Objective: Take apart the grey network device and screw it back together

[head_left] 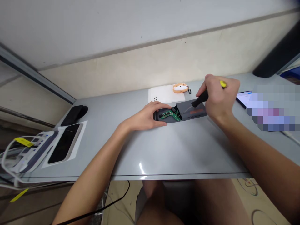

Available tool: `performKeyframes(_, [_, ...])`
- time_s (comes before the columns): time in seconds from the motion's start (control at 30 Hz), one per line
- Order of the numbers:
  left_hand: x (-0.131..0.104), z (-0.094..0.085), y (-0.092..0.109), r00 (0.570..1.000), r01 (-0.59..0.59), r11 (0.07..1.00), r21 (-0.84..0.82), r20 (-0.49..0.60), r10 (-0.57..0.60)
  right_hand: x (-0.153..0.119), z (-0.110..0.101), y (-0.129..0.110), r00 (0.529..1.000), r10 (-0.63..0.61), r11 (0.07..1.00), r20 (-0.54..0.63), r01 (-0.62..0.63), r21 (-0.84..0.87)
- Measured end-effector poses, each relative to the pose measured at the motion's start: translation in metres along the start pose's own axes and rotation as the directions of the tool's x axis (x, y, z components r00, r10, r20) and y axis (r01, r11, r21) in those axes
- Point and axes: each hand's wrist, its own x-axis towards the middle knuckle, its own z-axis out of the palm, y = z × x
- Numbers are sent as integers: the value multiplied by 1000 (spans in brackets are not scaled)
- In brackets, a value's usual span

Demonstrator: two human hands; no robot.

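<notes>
A dark grey electronic device [195, 110] lies on the table with one end uncovered, where a green circuit board [170, 114] shows. Around that uncovered end, my left hand [150, 115] is closed, thumb on the near side and fingers on the far side. My right hand [219, 97] grips a screwdriver [199, 99] with a black handle and a yellow end. Its thin shaft slants down to the left, and the tip reaches the opening beside the board. Whether the tip touches a screw is too small to tell.
Behind the device, a white paper sheet [161, 93] carries several tiny dark pieces [155, 99] and an orange animal-faced case [180, 88]. A phone [65, 143] and a power strip [38, 151] sit at left, near a black object [73, 115]. Another phone [244, 97] lies at right.
</notes>
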Motion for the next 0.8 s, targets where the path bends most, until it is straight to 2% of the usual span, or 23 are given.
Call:
performKeyframes(0.2, [1, 8, 13, 997, 44, 980, 193, -70, -31, 2, 1, -6, 998, 49, 999, -44, -50, -18])
performKeyframes(0.33, [2, 11, 15, 997, 56, 961, 270, -65, -40, 4, 0, -8, 994, 43, 999, -100, -46, -28])
performKeyframes(0.47, [4, 10, 12, 991, 75, 972, 224, -128, -47, 9, -4, -6, 990, -33, 995, -140, 20, -97])
performKeyframes(0.63, [5, 11, 14, 959, 89, 996, 27, -272, -78, 15, -7, -11, 977, -58, 988, -207, 27, -151])
performKeyframes(0.8, [6, 12, 15, 947, 112, 992, -65, -295, -126, 18, -10, -10, 980, -37, 990, -196, 9, -144])
